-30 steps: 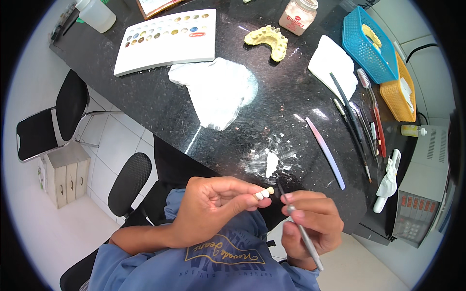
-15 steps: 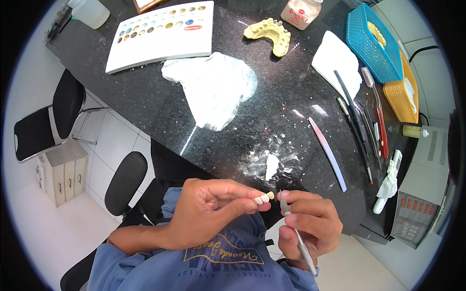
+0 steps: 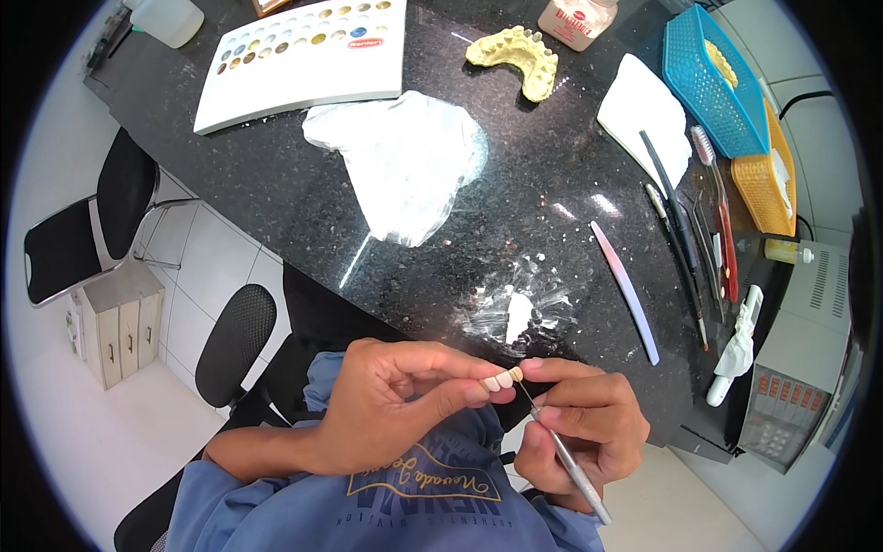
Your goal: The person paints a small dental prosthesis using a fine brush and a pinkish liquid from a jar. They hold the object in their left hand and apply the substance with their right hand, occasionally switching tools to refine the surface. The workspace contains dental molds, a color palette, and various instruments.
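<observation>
Between the thumb and fingers of my left hand [image 3: 405, 382] is pinched a small dental bridge [image 3: 499, 380], a short row of whitish tooth crowns with a yellower one at its right end. My right hand [image 3: 589, 414] grips a slim metal craft knife [image 3: 572, 465] like a pen. The knife's thin blade, seen nearly edge-on, points up at the bridge's right end. My right index fingertip is at the yellowish crown; whether the blade touches it I cannot tell. Just beyond my hands, white powder and a white scrap [image 3: 519, 317] lie on the dark speckled worktop [image 3: 276, 184].
Farther off are a crumpled white cloth [image 3: 405, 166], a shade palette [image 3: 303, 69], a yellow dental model [image 3: 517, 57] and a powder jar [image 3: 578, 20]. On the right lie a nail file [image 3: 625, 293], several brushes and tools [image 3: 681, 235], and blue [image 3: 716, 87] and yellow [image 3: 768, 184] baskets.
My right hand has turned the knife so its blade shows thin rather than broad, and its tip is nearer the bridge. My right index finger has closed in on the end crown.
</observation>
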The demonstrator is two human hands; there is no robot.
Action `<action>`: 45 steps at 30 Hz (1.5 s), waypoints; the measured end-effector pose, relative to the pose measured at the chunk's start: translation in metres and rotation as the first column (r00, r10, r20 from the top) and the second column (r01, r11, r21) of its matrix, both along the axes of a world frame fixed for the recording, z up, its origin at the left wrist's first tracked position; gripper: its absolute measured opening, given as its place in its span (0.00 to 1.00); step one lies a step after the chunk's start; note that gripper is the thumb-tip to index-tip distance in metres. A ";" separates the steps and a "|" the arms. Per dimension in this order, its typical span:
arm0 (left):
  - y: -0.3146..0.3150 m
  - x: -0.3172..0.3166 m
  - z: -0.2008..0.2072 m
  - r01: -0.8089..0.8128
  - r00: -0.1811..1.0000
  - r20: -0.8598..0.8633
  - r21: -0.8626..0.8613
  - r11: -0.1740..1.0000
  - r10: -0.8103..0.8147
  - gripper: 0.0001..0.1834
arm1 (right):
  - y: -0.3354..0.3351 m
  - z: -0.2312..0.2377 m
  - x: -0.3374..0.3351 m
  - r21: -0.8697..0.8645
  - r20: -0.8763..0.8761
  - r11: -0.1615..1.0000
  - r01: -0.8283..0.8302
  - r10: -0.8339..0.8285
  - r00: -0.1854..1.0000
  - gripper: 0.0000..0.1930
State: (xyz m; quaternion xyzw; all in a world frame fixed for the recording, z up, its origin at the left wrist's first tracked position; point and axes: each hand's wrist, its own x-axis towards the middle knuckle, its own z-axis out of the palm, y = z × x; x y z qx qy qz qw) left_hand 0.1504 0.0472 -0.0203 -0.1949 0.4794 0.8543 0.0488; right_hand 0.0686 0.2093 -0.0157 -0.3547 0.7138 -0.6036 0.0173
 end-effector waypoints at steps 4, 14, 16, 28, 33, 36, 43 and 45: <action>0.000 0.000 0.000 -0.005 1.000 0.002 0.008 1.000 0.005 0.08 | 0.001 0.002 -0.001 0.019 0.005 1.000 -0.019 0.019 1.000 0.11; 0.002 0.001 -0.002 -0.011 1.000 0.000 0.016 1.000 0.011 0.09 | 0.002 0.001 -0.002 0.022 -0.002 0.999 -0.026 0.026 1.000 0.12; 0.002 0.001 -0.001 -0.014 1.000 -0.010 0.020 1.000 0.014 0.08 | 0.002 0.001 -0.002 0.025 -0.004 0.999 -0.030 0.030 1.000 0.12; 0.001 0.002 -0.002 -0.003 1.000 -0.016 0.043 0.999 0.003 0.09 | 0.003 0.001 -0.001 0.015 0.010 1.000 -0.016 0.016 1.000 0.12; 0.002 0.003 -0.004 -0.016 1.000 -0.020 0.036 0.999 0.017 0.09 | 0.002 0.001 -0.001 0.025 0.007 1.000 -0.020 0.020 1.000 0.12; 0.002 0.003 -0.005 -0.020 0.999 -0.026 0.037 0.999 0.021 0.10 | 0.001 0.001 -0.001 0.029 -0.003 0.999 -0.017 0.017 1.000 0.12; 0.002 0.003 -0.005 -0.018 0.999 -0.035 0.040 0.999 0.019 0.09 | 0.001 0.000 -0.002 0.029 -0.011 0.999 -0.020 0.020 1.000 0.12; 0.002 0.003 -0.005 -0.016 0.999 -0.038 0.037 0.999 0.017 0.09 | 0.002 0.000 -0.002 0.033 -0.014 0.999 -0.025 0.026 1.000 0.12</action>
